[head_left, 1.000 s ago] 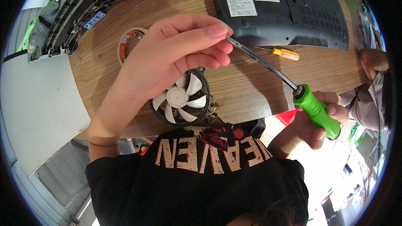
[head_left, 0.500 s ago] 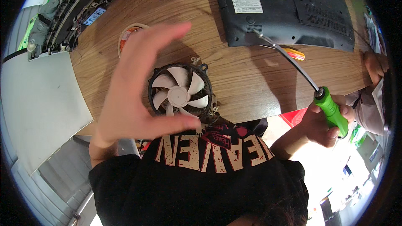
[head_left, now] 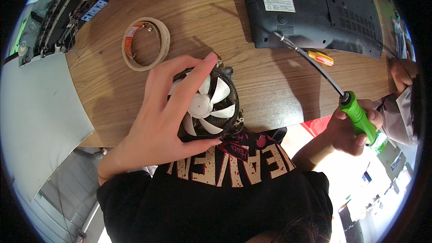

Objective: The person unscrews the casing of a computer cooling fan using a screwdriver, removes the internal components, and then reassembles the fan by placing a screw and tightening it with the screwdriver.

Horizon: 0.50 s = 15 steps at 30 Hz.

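Observation:
My left hand (head_left: 155,117) spans a round CPU cooling fan (head_left: 200,105) near the table's front edge. Its fingers reach over the far rim and the thumb lies along the near rim. The fan has white blades in a black ring with metal fins underneath; the hand covers its left part. My right hand (head_left: 344,132), off the front edge to the right, is wrapped round the green handle of a screwdriver (head_left: 358,114). The long metal shaft points up and left, its tip appearing over the near left corner of a black laptop (head_left: 310,20) that lies underside up.
A small screwdriver with a yellow and orange handle (head_left: 321,58) lies by the laptop's near edge. Left of centre is a tape roll (head_left: 165,40) with small screws inside. Dismantled machinery (head_left: 56,15) stands far left above a white panel (head_left: 42,99). Another person's hand (head_left: 402,73) is at right.
My left hand has come down from above and closed over the fan, uncovering the tape roll. The view has shifted slightly. My right hand keeps holding the screwdriver in much the same pose.

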Tool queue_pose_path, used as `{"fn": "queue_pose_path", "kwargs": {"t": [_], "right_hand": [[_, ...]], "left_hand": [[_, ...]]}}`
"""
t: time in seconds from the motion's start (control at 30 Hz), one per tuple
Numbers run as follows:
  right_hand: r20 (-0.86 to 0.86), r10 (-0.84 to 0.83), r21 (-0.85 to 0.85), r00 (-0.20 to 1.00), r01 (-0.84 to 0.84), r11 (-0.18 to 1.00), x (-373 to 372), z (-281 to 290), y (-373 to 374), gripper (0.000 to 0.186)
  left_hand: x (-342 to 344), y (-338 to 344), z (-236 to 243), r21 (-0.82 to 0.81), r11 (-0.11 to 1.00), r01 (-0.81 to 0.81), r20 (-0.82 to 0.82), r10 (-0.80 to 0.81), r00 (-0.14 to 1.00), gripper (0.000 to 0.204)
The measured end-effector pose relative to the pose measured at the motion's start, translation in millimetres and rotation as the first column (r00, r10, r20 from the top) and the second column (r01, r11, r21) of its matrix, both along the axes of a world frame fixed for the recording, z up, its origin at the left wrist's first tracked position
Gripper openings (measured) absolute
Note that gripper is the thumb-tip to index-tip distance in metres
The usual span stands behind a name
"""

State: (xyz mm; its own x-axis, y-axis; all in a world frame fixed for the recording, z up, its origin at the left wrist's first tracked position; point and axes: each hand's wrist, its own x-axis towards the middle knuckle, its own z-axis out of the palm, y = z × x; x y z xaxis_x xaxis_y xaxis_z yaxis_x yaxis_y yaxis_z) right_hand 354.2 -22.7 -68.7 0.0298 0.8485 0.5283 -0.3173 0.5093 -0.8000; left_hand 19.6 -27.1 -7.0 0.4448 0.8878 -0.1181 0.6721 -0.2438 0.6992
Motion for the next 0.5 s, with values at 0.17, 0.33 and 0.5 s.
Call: {"fn": "queue_pose_path", "kwargs": {"t": [0.17,0.33,0.5], "right_hand": [[-0.031,0.052,-0.031,0.998,-0.053,0.998,-4.9,3.6,-0.7,0.048],[-0.075,0.132,-0.065,0.988,-0.137,0.988,-5.4,4.4,-0.4,0.048],[-0.054,0.008,-0.041,0.998,-0.01,0.999,-6.8,-0.6,-0.2,0.048]], "left_hand": [[-2.4,-3.0,-6.3,0.046,0.998,-0.048,0.052,0.046,0.998,0.107],[-2.1,-2.8,-8.6,0.044,0.998,-0.036,0.065,0.033,0.997,0.106],[-2.1,-2.1,-8.7,0.045,0.998,-0.037,0.059,0.034,0.998,0.106]]}}
